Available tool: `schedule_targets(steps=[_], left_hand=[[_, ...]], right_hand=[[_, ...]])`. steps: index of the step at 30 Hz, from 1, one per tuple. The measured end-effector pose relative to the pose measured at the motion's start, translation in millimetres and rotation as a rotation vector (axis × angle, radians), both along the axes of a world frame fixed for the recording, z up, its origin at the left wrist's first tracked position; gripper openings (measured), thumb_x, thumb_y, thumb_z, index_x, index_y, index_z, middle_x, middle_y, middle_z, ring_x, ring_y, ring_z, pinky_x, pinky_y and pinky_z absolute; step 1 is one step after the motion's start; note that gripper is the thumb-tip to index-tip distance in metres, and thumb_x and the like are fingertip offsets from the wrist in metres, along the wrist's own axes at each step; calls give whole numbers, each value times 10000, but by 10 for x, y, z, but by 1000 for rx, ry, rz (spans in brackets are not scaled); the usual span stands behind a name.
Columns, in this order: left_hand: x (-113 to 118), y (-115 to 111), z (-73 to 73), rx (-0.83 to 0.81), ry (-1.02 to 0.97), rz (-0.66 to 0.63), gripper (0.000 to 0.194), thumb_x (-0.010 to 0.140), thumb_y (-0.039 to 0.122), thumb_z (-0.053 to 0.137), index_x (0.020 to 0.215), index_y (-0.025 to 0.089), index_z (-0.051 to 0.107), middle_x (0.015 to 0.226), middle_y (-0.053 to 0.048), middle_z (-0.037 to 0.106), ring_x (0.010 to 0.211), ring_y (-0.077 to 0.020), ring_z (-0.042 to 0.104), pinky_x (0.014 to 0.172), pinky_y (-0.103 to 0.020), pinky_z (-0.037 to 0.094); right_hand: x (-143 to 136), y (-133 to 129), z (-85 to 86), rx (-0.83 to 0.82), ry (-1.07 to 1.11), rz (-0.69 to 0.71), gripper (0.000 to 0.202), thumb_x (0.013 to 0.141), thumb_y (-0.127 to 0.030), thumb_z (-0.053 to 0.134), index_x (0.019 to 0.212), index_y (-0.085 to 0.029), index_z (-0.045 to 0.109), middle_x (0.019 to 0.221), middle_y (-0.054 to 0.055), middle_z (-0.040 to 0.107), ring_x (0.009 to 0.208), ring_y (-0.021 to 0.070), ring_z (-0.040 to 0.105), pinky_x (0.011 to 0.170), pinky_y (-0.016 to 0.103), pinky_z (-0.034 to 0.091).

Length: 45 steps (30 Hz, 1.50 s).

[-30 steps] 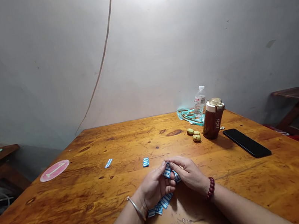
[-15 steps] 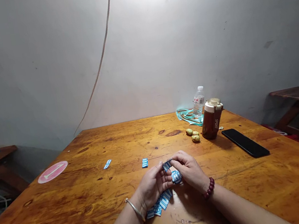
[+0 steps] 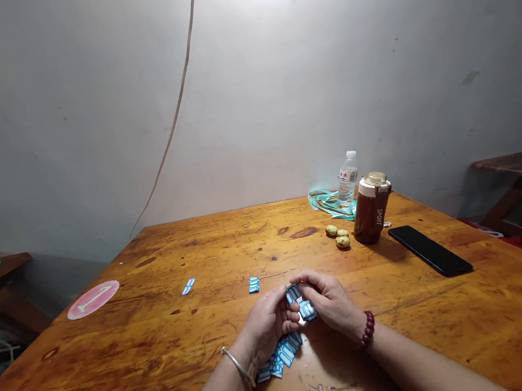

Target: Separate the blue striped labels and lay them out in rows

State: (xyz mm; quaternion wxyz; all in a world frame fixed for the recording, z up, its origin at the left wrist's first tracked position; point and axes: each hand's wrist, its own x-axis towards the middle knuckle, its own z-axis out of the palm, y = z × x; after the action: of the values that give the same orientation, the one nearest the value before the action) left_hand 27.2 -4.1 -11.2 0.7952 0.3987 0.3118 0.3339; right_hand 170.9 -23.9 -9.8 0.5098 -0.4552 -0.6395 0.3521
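Observation:
A small blue-and-white card (image 3: 293,293) is held up between both hands. My left hand (image 3: 270,323), with a silver bangle at the wrist, pinches its left side, fingers curled below it. My right hand (image 3: 330,300), wearing a dark red bead bracelet, grips the card's right side; more blue-and-white cards (image 3: 307,310) show beside its fingers, and whether they are held is unclear. On the table under my left hand lies a spread of similar cards (image 3: 286,352). Farther forward lie a small stack (image 3: 254,284) and a slanted pair of cards (image 3: 189,286).
The wooden table (image 3: 189,240) bears a pink round sticker (image 3: 93,300) at left. At right are a black phone (image 3: 429,251), a brown bottle (image 3: 370,214), small yellowish objects (image 3: 342,242), a clear water bottle (image 3: 348,178) and a teal strap (image 3: 324,202).
The card between my hands has tilted so that more of its face shows. My right hand's fingers have shifted slightly at its edge. The view has moved a little.

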Motion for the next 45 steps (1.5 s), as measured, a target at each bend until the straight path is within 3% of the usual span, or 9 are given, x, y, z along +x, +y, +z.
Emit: schedule_targets(steps=[9, 12, 15, 24, 28, 31, 36, 39, 45], left_hand=[[27, -67, 191, 504, 306, 83, 255, 695, 372, 551, 659, 120, 565, 576, 12, 507, 500, -66, 443, 470, -175, 330], [17, -51, 184, 498, 296, 146, 261, 710, 378, 527, 671, 124, 571, 540, 29, 471, 480, -59, 405, 464, -178, 314], [9, -43, 164, 493, 318, 143, 258, 716, 373, 518, 703, 123, 581, 562, 20, 490, 499, -68, 419, 481, -185, 327], [-20, -52, 216, 766, 527, 179, 202, 716, 307, 516, 707, 132, 616, 671, -26, 590, 635, -126, 507, 581, -220, 388], [-104, 26, 223, 717, 501, 267, 190, 703, 309, 532, 723, 138, 611, 644, -11, 566, 594, -108, 482, 553, -207, 375], [-160, 97, 204, 597, 457, 356, 205, 674, 340, 565, 690, 138, 591, 599, 5, 531, 549, -92, 457, 526, -195, 369], [-179, 128, 174, 454, 379, 444, 272, 621, 404, 602, 703, 145, 581, 600, 10, 532, 533, -88, 468, 537, -199, 394], [-168, 116, 174, 431, 368, 444, 286, 604, 411, 614, 697, 143, 580, 596, 10, 537, 528, -86, 472, 531, -197, 397], [-161, 126, 162, 396, 344, 412, 250, 618, 364, 622, 720, 145, 555, 596, 21, 529, 530, -76, 470, 528, -189, 392]], right_hand=[[32, -41, 109, 22, -23, 87, 196, 792, -264, 425, 861, -180, 589, 691, 1, 556, 630, 104, 497, 577, 211, 395], [25, -50, 141, -36, 53, 52, 223, 767, -311, 470, 932, -177, 536, 669, -13, 523, 582, 92, 471, 516, 199, 381], [42, -41, 157, -83, 88, 48, 180, 758, -318, 475, 799, -156, 542, 676, -5, 524, 575, 90, 467, 509, 200, 382], [123, -43, 198, 45, -154, 65, 145, 762, -240, 461, 709, -160, 569, 639, -8, 531, 597, 95, 469, 552, 200, 369], [387, 98, 256, -17, -40, -64, 144, 752, -259, 448, 808, -162, 539, 683, -5, 521, 608, 98, 474, 546, 204, 384], [664, 215, 215, -125, -156, -203, 86, 699, -221, 485, 710, -147, 527, 620, -14, 496, 557, 93, 449, 513, 203, 364], [869, 219, 78, -296, -577, -41, 217, 578, -235, 611, 782, -165, 585, 663, -4, 535, 584, 108, 473, 511, 203, 338], [824, 184, 51, -261, -766, 18, 341, 512, -223, 659, 846, -198, 598, 718, -3, 538, 630, 121, 473, 534, 206, 326], [786, 204, 23, -272, -827, 75, 225, 572, -168, 585, 794, -201, 596, 724, 0, 543, 635, 121, 468, 513, 194, 303]])
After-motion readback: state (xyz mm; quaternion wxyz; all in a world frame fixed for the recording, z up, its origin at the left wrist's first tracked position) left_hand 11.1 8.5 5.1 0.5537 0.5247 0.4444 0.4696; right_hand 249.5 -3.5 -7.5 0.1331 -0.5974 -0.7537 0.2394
